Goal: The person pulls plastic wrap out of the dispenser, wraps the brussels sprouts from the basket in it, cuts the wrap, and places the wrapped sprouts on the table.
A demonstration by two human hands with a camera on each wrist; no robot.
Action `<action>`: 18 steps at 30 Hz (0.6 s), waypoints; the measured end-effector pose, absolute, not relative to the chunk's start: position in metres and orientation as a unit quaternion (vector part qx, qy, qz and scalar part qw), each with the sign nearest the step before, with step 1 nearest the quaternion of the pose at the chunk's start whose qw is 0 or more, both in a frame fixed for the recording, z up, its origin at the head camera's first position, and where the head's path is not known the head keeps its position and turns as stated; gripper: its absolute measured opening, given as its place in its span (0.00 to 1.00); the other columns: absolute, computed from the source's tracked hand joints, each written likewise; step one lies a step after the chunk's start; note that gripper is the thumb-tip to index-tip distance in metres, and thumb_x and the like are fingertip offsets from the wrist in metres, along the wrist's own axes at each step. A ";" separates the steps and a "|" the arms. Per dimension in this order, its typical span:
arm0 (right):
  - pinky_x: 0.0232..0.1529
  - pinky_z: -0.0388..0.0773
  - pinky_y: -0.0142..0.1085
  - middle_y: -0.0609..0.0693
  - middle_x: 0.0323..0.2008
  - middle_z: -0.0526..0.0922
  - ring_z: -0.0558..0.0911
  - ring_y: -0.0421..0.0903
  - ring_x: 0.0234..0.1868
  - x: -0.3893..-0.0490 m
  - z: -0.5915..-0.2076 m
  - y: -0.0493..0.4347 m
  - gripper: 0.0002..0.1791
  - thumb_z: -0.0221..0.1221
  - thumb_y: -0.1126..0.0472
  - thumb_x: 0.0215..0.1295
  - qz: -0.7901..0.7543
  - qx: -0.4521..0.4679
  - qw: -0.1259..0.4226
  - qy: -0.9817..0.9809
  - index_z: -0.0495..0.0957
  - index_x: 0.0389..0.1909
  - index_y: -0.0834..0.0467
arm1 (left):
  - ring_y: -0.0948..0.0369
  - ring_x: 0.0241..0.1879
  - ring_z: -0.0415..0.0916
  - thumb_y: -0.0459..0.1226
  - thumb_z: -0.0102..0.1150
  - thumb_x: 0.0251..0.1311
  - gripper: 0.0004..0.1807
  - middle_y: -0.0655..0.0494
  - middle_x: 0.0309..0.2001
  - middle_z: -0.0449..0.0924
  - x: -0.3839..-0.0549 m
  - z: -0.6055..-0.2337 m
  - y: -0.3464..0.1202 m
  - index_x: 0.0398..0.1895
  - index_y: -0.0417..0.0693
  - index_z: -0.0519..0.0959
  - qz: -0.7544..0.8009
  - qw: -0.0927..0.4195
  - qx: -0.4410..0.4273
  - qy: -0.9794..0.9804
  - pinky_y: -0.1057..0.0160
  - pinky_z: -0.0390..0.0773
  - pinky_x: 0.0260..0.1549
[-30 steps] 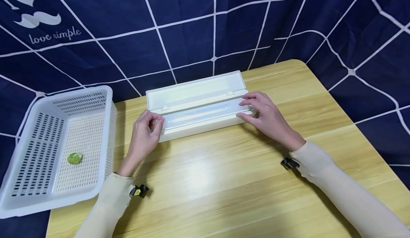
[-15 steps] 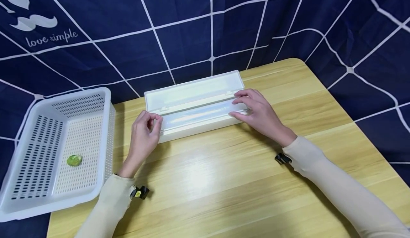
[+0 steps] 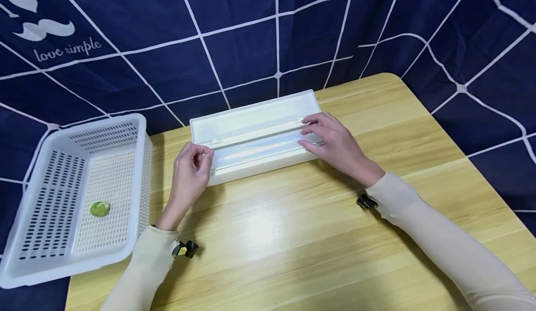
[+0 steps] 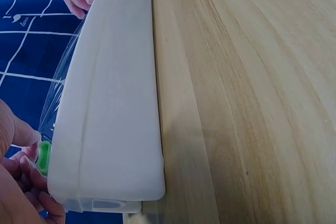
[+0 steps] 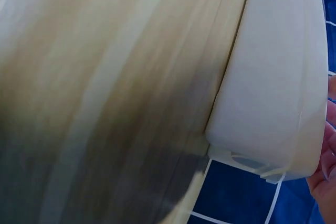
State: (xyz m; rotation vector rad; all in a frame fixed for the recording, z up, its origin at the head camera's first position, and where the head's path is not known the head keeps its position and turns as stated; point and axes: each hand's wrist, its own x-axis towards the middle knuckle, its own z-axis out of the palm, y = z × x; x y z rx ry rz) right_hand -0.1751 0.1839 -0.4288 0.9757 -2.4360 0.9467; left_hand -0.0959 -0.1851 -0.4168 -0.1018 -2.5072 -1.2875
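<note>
A long white cling film dispenser (image 3: 259, 168) lies on the table with its lid (image 3: 255, 115) raised at the back. Clear, shiny film (image 3: 251, 151) stretches across its opening. At the left end, my left hand (image 3: 188, 176) pinches the film between thumb and fingers. My right hand (image 3: 337, 145) hovers over or touches the right end, thumb and fingers apart and bent; contact with the film is unclear. The left wrist view shows a green plastic piece (image 4: 44, 158) by the left fingers. From the right wrist, mainly the dispenser's front wall (image 5: 268, 77) is visible.
On the left stands a white perforated basket (image 3: 142, 180) with a small, round green vegetable (image 3: 99, 209) in it. A navy curtain with white lines (image 3: 238, 59) hangs behind the wooden table (image 3: 284, 246).
My right hand has shifted slightly left along the dispenser and a little up. My left hand keeps its pinch at the left end. The head view has shifted slightly.
</note>
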 end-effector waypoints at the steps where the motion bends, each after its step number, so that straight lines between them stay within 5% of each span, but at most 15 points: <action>1: 0.65 0.77 0.50 0.56 0.58 0.85 0.80 0.55 0.61 -0.175 -0.428 0.185 0.08 0.77 0.68 0.64 0.334 0.341 0.171 -0.862 0.90 0.42 0.62 | 0.54 0.32 0.66 0.25 0.65 0.72 0.03 0.47 0.31 0.68 -0.096 -0.417 -0.185 0.38 0.31 0.82 -0.451 0.159 -0.036 -0.878 0.65 0.63 0.32; 18: 0.63 0.77 0.48 0.55 0.55 0.85 0.81 0.54 0.60 -0.174 -0.427 0.168 0.08 0.77 0.66 0.65 0.352 0.366 0.150 -0.848 0.90 0.42 0.61 | 0.54 0.32 0.65 0.26 0.65 0.73 0.04 0.47 0.32 0.68 -0.100 -0.415 -0.183 0.39 0.32 0.82 -0.458 0.151 -0.017 -0.876 0.65 0.63 0.32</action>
